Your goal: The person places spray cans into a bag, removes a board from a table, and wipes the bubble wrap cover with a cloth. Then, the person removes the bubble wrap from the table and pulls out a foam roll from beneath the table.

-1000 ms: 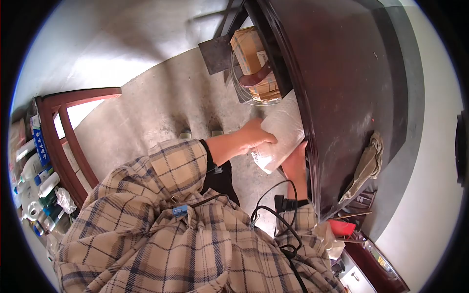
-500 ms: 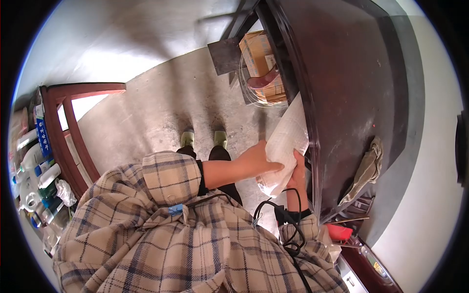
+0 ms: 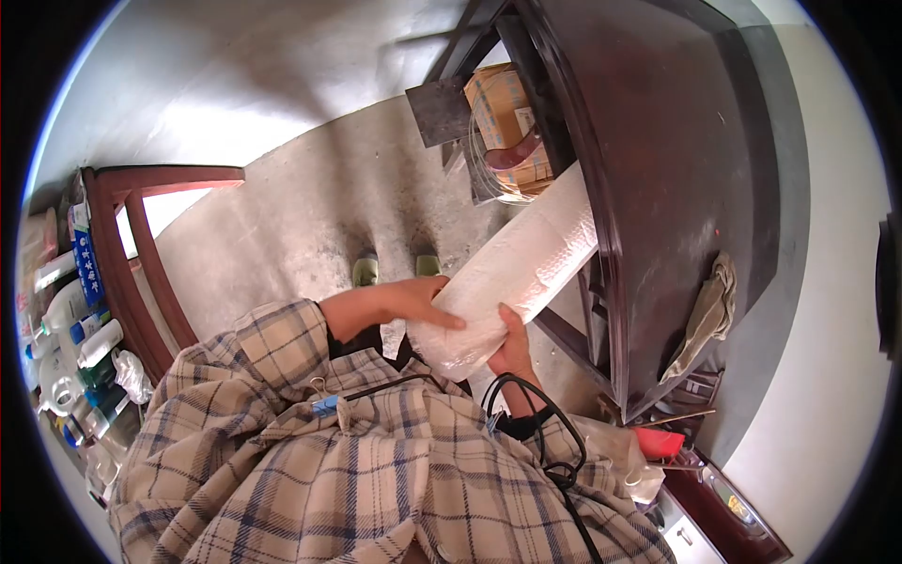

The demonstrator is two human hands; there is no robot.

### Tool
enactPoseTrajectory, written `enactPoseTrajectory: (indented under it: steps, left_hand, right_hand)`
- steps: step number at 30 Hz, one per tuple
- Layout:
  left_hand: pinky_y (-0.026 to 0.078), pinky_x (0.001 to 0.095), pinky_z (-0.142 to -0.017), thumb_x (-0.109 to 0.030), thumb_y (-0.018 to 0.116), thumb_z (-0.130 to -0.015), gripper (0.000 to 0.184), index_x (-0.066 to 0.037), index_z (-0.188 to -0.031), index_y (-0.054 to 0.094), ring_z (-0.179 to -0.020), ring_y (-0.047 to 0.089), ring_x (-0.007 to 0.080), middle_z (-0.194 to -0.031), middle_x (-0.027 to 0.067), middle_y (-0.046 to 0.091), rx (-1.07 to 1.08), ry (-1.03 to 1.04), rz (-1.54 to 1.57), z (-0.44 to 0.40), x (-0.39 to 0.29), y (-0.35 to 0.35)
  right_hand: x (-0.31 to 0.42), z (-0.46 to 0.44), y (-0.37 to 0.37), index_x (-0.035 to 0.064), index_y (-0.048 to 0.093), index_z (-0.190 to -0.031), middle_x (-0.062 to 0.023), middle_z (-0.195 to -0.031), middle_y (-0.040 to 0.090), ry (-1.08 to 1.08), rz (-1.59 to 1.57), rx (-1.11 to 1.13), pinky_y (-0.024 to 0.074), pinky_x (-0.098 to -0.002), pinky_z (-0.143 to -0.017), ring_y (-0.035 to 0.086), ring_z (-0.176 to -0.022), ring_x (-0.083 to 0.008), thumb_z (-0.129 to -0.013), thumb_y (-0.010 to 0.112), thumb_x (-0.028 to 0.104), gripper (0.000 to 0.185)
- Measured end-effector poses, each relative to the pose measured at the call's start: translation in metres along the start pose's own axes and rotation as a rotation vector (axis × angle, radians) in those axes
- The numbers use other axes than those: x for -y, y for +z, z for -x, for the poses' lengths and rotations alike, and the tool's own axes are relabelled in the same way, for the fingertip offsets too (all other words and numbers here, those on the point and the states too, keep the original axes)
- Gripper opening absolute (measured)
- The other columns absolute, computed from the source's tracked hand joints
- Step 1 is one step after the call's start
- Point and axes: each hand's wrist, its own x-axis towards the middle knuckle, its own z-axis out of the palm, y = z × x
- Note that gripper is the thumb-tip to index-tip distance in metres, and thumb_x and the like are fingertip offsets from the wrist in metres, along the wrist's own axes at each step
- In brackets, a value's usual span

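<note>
A long, shiny white roll of what looks like bubble wrap (image 3: 526, 254) slants from under the dark table's edge down toward my body. My left hand (image 3: 418, 305) grips its near end from the left, thumb across the top. On the other side, my right hand (image 3: 512, 346) clasps the same end, its thumb lying on the wrap. The far end of the roll is hidden beneath the tabletop (image 3: 676, 179). A black cable (image 3: 526, 383) loops over my right wrist area.
Under the table stands a cardboard box (image 3: 503, 108) with coiled wire around it. A cloth (image 3: 707, 315) hangs at the table's side. Bottles (image 3: 66, 362) crowd the left, beside a reddish wooden frame (image 3: 155, 254). A red object (image 3: 660, 442) lies at lower right.
Both hands have drawn the roll left and toward my body. More of its length shows out from under the table, and it lies at a flatter slant.
</note>
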Motion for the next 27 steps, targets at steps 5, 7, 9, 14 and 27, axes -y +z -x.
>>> enactPoseTrajectory:
  steps: [5,7,9,14,27]
  left_hand:
    - [0.034,0.0345,-0.097,-0.039,0.072,-0.074,0.084,0.002,-0.133,0.030,-0.115,0.044,0.0202,-0.120,0.0137,0.051,-0.186,-0.078,0.158,0.003,-0.023,-0.023]
    - [0.037,0.0351,-0.095,-0.036,0.073,-0.074,0.081,0.003,-0.131,0.032,-0.112,0.047,0.0208,-0.120,0.0136,0.052,-0.180,0.040,0.310,-0.001,-0.032,-0.020]
    - [0.039,0.0357,-0.094,-0.031,0.075,-0.073,0.078,0.003,-0.130,0.034,-0.111,0.048,0.0215,-0.120,0.0140,0.052,-0.145,0.009,0.362,-0.003,-0.035,-0.015]
    - [0.043,0.0367,-0.092,-0.016,0.079,-0.068,0.072,0.003,-0.126,0.041,-0.109,0.051,0.0231,-0.120,0.0142,0.052,-0.144,-0.044,0.344,0.010,-0.011,-0.013]
    - [0.045,0.0380,-0.089,-0.001,0.076,-0.066,0.060,0.001,-0.119,0.049,-0.101,0.057,0.0246,-0.111,0.0130,0.058,-0.218,0.016,0.414,0.051,0.059,0.010]
  right_hand:
    - [-0.031,0.011,0.024,0.0017,0.037,-0.127,-0.0140,-0.121,0.049,-0.023,-0.014,0.018,0.0410,-0.0423,-0.097,0.050,-0.111,-0.0286,-0.076,0.064,0.016,0.060]
    - [-0.046,0.015,0.028,0.0021,0.037,-0.127,-0.0136,-0.121,0.049,-0.008,-0.008,0.006,0.0414,-0.0424,-0.097,0.050,-0.110,-0.0284,-0.076,0.063,0.013,0.059]
    - [-0.059,0.020,0.030,0.0025,0.037,-0.128,-0.0132,-0.120,0.049,-0.001,-0.001,-0.008,0.0417,-0.0425,-0.096,0.050,-0.110,-0.0282,-0.076,0.063,0.011,0.059]
    - [-0.090,0.031,0.032,0.0031,0.036,-0.128,-0.0124,-0.119,0.049,0.027,-0.020,0.007,0.0424,-0.0420,-0.095,0.051,-0.108,-0.0275,-0.077,0.061,0.005,0.057]
    - [-0.128,0.069,0.011,0.0016,0.034,-0.130,-0.0114,-0.125,0.047,0.158,0.134,0.142,0.0376,-0.0401,-0.099,0.046,-0.115,-0.0261,-0.077,0.068,0.011,0.064]
